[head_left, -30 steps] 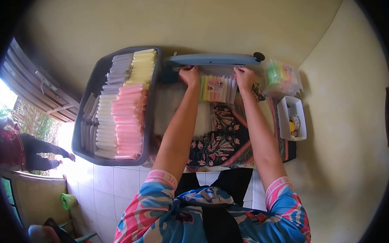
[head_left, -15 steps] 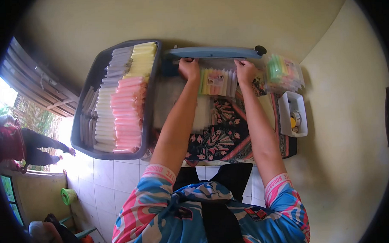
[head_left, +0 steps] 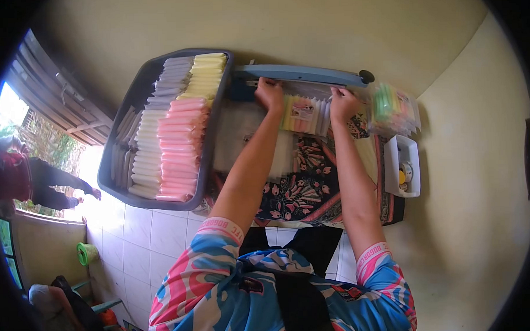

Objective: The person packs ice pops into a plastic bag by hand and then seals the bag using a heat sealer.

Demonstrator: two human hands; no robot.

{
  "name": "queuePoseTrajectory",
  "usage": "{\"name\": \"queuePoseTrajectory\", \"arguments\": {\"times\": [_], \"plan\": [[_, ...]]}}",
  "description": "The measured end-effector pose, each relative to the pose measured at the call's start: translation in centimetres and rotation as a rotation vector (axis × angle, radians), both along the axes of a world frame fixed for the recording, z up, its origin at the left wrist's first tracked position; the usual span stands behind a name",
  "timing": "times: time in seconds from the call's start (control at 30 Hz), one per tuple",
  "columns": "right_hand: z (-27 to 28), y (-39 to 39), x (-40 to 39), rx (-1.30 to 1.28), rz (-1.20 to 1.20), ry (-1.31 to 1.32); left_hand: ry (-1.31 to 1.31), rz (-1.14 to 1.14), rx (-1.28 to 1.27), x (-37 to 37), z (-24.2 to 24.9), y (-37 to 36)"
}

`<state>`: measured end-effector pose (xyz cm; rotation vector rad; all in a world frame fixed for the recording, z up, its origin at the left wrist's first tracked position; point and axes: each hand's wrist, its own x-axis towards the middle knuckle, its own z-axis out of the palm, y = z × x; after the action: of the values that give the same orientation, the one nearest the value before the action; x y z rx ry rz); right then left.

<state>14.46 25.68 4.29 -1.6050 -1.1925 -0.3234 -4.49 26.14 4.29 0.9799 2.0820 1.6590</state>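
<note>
My left hand (head_left: 269,95) is closed on the upper left corner of a clear plastic bag (head_left: 305,113). My right hand (head_left: 345,104) pinches the same bag's upper right corner. Inside the bag lies a row of slim pastel-wrapped packets, with a printed label among them. The bag's top edge lies at the long blue-grey arm of a bag sealer (head_left: 311,74), which has a black knob at its right end. How far the edge reaches under the arm is hard to see. Left of the packets lie flat clear bags (head_left: 232,134), partly behind my left forearm.
A grey tub (head_left: 104,171) of wrapped packets in grey, yellow, white and pink stands at left. To the right are filled bags (head_left: 393,111) and a white box (head_left: 414,186) holding tape rolls. Patterned cloth (head_left: 301,190) covers the table. Another person (head_left: 43,173) is by the doorway.
The camera view has shifted slightly, so the table's things appear further right. Both hands stay on the bag's top edge beside the sealer, with little other change.
</note>
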Motion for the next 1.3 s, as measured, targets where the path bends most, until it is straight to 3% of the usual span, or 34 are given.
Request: {"name": "queuePoseTrajectory", "arguments": {"times": [0.1,0.27,0.5,1.2,1.3], "plan": [[-0.6,0.5,0.6,0.029,0.011,-0.070,-0.041,0.007,0.031,0.3,0.3,-0.3],[-1.8,2.3,2.1,-0.140,0.198,0.195,-0.067,0.011,0.102,0.7,0.5,-0.5],[-1.4,2.4,2.2,-0.238,0.095,0.104,-0.109,0.024,0.200,1.2,0.1,-0.1],[-0.9,2.7,2.3,-0.476,0.189,0.295,-0.041,0.140,0.176,1.6,0.6,0.4],[-1.0,2.3,1.9,-0.399,0.043,0.114,-0.030,0.157,0.186,1.8,0.8,0.3]]}}
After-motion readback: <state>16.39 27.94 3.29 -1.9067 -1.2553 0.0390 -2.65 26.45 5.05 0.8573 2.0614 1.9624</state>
